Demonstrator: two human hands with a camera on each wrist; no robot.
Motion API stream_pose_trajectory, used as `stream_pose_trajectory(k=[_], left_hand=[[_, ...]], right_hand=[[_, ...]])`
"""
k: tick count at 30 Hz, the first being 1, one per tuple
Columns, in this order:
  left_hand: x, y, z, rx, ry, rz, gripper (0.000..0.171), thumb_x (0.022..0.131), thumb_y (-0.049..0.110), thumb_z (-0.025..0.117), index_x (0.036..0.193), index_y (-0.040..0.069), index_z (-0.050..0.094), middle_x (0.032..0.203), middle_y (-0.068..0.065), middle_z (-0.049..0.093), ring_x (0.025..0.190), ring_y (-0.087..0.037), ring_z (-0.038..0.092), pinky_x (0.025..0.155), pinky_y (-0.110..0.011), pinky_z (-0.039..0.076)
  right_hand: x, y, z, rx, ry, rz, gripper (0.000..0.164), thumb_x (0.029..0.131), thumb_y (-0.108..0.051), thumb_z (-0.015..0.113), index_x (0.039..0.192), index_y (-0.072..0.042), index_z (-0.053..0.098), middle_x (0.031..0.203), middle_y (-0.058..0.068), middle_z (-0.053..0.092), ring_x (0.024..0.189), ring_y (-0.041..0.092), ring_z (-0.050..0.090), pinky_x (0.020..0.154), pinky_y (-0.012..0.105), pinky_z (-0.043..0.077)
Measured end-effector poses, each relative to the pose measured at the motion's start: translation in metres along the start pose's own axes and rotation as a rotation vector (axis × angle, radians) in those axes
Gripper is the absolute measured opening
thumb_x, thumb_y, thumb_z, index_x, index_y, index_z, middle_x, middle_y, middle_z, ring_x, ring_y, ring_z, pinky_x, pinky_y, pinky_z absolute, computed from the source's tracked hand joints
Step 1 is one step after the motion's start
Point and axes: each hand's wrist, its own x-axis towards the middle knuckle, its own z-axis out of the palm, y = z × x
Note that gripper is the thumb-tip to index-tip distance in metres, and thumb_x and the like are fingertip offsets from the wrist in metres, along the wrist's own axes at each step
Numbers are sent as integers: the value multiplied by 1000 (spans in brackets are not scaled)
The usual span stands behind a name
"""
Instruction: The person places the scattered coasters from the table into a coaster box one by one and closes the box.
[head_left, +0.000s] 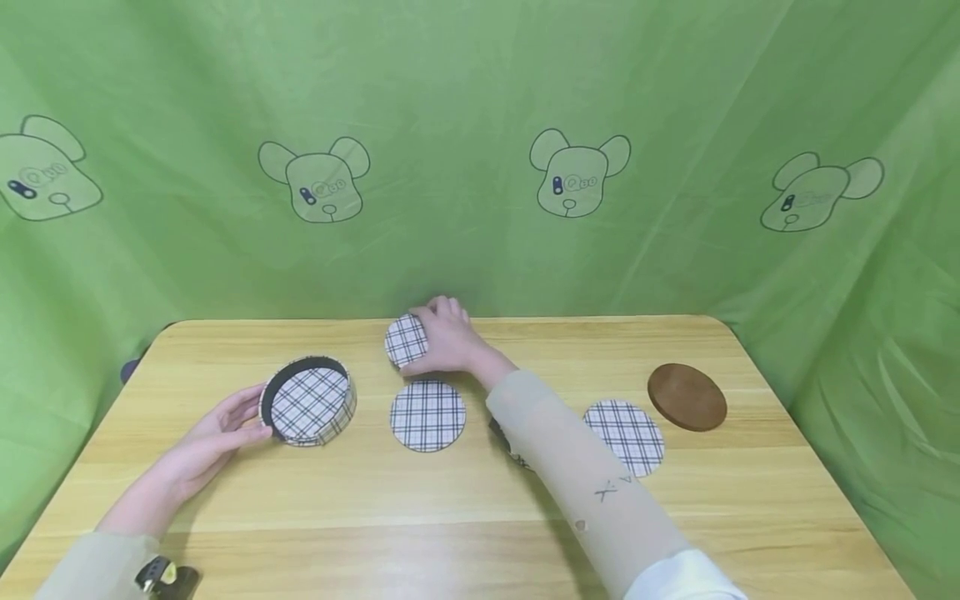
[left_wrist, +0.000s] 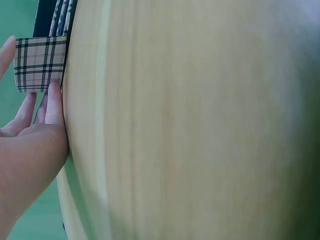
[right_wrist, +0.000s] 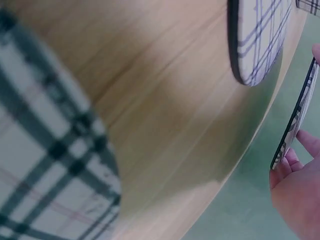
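My left hand (head_left: 213, 437) grips the left edge of a round plaid coaster holder (head_left: 345, 417), thumb at the front. The holder is tilted and its dark inner wall shows around a plaid coaster (head_left: 309, 404) inside it. In the left wrist view, edges of several coasters (left_wrist: 61, 17) show within the holder (left_wrist: 40, 65). Near the table's back edge, my right hand (head_left: 450, 337) pinches another round plaid coaster (head_left: 405, 340) between thumb and fingers. The right wrist view shows this coaster (right_wrist: 295, 117) tilted, nearly edge-on, with my fingers at its lower end.
A plaid coaster (head_left: 427, 417) lies mid-table, just in front of my right hand. Under my right forearm (head_left: 577, 475), a dark-edged plaid piece (head_left: 504, 433) is mostly hidden. Farther right lie a partly covered plaid coaster (head_left: 633, 437) and a brown disc (head_left: 687, 397). Green cloth (head_left: 465, 167) hangs behind the table.
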Motion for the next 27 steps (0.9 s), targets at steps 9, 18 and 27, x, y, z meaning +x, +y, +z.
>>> stream_pose_trajectory(k=[9,18,27], left_hand=[[-1,2,0,-4,-4,19,84,101,6,66,167,-2,15,151,-1,49,118,10,57,99,-9,45],[1,3,-1,10,-25,6,87,102,7,65,167,-4,9,171,-34,14,119,14,52,98,-8,45],[0,1,-2,0,-6,10,85,101,7,67,167,-2,13,142,13,51,118,9,57,99,-11,44]], right_hand=[[0,-17,-2,23,-5,-57,117,71,-53,95,163,-8,39,157,19,39,143,33,35,124,51,35],[2,-37,-2,15,-19,-123,115,72,-53,94,162,-7,39,156,19,40,141,31,36,123,49,35],[1,-59,-3,-10,-27,-167,115,73,-57,93,163,-9,38,158,17,40,142,29,35,123,47,36]])
